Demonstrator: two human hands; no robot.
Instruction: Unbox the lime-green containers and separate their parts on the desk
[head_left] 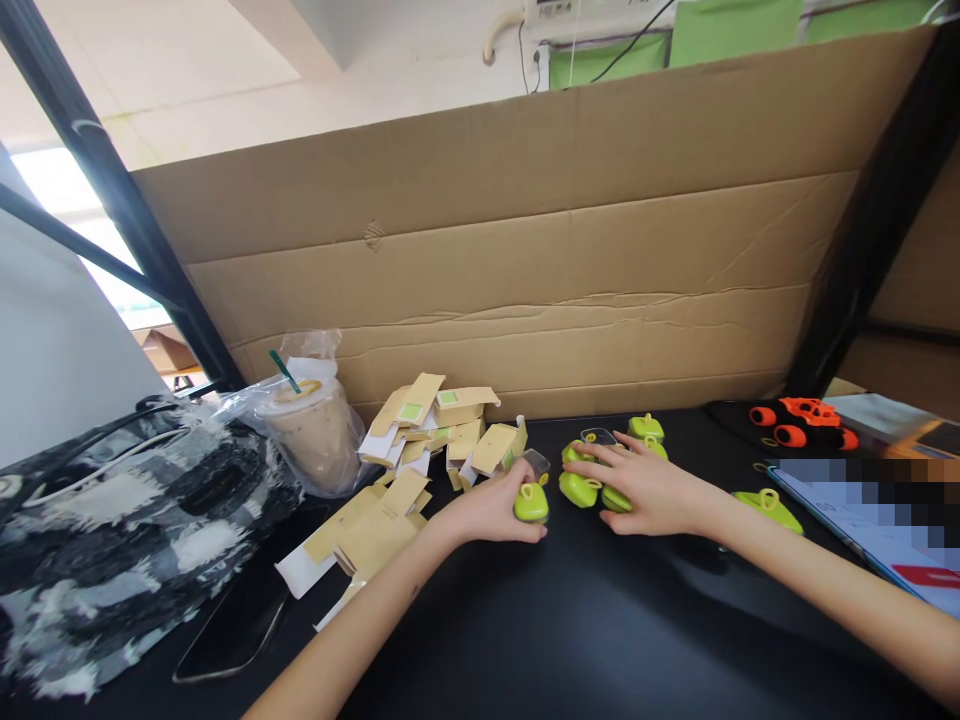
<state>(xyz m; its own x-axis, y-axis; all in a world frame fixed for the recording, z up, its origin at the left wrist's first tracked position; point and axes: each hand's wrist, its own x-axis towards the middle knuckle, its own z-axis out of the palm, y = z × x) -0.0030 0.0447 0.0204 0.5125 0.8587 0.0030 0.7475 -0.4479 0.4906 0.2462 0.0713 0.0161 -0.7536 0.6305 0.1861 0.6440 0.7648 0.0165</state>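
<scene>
My left hand [491, 510] grips a small lime-green plastic piece [531, 503] with a loop on top, resting it on the black table [570, 620]. My right hand [645, 490] lies flat with fingers spread over a cluster of similar green pieces [581, 488]. More green pieces sit behind the right hand [646, 427], and one lies apart at the right [768, 508]. A small clear plastic cap [537, 461] sits just above the held piece.
A pile of small tan cardboard boxes [431, 425] lies left of the hands, some flattened [371, 530]. An iced drink in a plastic bag [311, 430], a black-and-white bag [127, 540], an orange-and-black toy [802, 422] and a tall cardboard wall [525, 250] surround the table.
</scene>
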